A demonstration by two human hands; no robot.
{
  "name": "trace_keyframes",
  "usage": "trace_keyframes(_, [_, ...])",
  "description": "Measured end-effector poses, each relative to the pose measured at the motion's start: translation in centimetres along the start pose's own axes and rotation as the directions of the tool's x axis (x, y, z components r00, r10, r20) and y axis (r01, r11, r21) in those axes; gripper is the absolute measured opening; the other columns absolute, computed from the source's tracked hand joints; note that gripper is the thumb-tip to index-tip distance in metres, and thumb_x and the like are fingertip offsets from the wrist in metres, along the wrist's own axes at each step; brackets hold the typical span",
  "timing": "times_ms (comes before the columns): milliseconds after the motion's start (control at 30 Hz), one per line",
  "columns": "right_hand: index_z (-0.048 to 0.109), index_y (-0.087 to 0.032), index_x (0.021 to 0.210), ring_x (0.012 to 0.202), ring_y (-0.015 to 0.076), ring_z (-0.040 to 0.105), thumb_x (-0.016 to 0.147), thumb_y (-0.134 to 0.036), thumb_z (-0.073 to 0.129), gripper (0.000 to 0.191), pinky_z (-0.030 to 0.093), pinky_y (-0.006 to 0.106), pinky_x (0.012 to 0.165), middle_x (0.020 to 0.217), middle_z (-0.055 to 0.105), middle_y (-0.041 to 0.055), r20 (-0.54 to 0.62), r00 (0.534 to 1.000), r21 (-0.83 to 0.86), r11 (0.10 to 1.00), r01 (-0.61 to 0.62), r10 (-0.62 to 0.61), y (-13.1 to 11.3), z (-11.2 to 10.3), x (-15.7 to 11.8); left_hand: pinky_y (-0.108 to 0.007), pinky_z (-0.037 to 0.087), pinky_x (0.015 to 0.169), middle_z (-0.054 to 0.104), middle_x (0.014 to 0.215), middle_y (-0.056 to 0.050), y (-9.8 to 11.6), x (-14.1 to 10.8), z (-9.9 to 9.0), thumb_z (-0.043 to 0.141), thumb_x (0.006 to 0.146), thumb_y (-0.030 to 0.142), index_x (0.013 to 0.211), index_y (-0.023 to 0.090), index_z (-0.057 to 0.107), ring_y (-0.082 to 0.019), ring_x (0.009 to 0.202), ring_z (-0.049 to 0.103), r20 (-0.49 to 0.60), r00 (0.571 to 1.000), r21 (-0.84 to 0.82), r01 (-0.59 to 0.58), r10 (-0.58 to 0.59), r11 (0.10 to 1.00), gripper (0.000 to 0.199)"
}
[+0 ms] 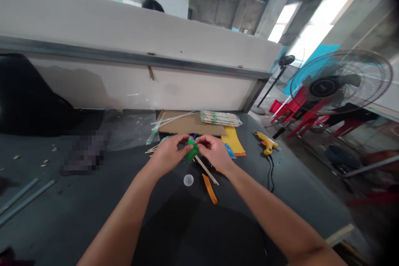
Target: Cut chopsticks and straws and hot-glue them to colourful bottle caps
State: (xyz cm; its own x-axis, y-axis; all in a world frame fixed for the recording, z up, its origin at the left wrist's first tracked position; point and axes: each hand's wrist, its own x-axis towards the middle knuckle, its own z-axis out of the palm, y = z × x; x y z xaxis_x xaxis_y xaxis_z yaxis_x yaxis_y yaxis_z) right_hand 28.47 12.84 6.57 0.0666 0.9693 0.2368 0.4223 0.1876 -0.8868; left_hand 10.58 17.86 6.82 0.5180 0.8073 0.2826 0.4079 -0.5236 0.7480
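Observation:
A small green piece is pinched between my two hands above the dark table. My left hand holds its left side with thumb and fingers. On the right, my right hand has its fingertips closed at the piece's upper right edge. Just below the hands lie thin wooden sticks, an orange handle and a round translucent disc. A blue packet is beside my right hand, near yellow sheets.
Behind the hands are cardboard and wrapped sticks. A yellow glue gun with a black cord lies right. Metal strips lie left. A white partition borders the back; a fan stands beyond the right edge.

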Motion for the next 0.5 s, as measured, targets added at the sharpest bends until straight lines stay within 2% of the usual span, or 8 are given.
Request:
trace_keyframes(100, [0.066, -0.018, 0.086, 0.062, 0.0125, 0.060, 0.077, -0.024, 0.057, 0.015, 0.048, 0.024, 0.061, 0.075, 0.066, 0.0005, 0.009, 0.999, 0.071, 0.996, -0.054, 0.054, 0.6, -0.7, -0.8, -0.028, 0.047, 0.070, 0.068, 0.087, -0.001, 0.8, 0.0, 1.0, 0.054, 0.085, 0.037, 0.095, 0.022, 0.061, -0.015, 0.077, 0.062, 0.036, 0.999, -0.016, 0.021, -0.020, 1.000, 0.021])
trace_keyframes(267, [0.065, -0.018, 0.080, 0.063, 0.0128, 0.059, 0.074, -0.029, 0.066, 0.013, 0.046, 0.024, 0.059, 0.069, 0.064, -0.0004, 0.098, 0.991, 0.051, 0.994, -0.100, 0.094, 1.6, -1.6, -1.5, -0.030, 0.046, 0.073, 0.069, 0.091, -0.002, 1.2, -0.1, 1.2, 0.057, 0.082, 0.036, 0.093, 0.023, 0.065, -0.018, 0.082, 0.063, 0.040, 0.999, 0.082, -0.021, 0.017, 0.996, 0.019])
trace_keyframes(400, [0.064, -0.017, 0.074, 0.050, 0.0087, 0.053, 0.077, -0.021, 0.060, 0.006, 0.040, 0.020, 0.049, 0.058, 0.060, -0.0022, 0.244, 0.940, 0.207, 0.935, -0.289, 0.237, 1.2, -1.9, -1.2, -0.031, 0.047, 0.077, 0.070, 0.093, -0.003, 0.9, 0.1, 1.2, 0.057, 0.082, 0.031, 0.094, 0.023, 0.067, -0.018, 0.085, 0.063, 0.052, 0.998, 0.079, -0.030, 0.026, 0.996, 0.017])
trace_keyframes(500, [0.063, -0.015, 0.069, 0.045, 0.0065, 0.049, 0.075, -0.016, 0.061, 0.006, 0.034, 0.018, 0.043, 0.055, 0.060, -0.0019, 0.309, 0.902, 0.268, 0.882, -0.388, 0.303, 0.5, -1.8, 0.1, -0.032, 0.048, 0.080, 0.070, 0.095, -0.003, 0.3, 0.3, 1.2, 0.056, 0.083, 0.031, 0.096, 0.024, 0.067, -0.019, 0.087, 0.063, 0.001, 0.999, 0.066, -0.036, 0.036, 0.997, 0.019])
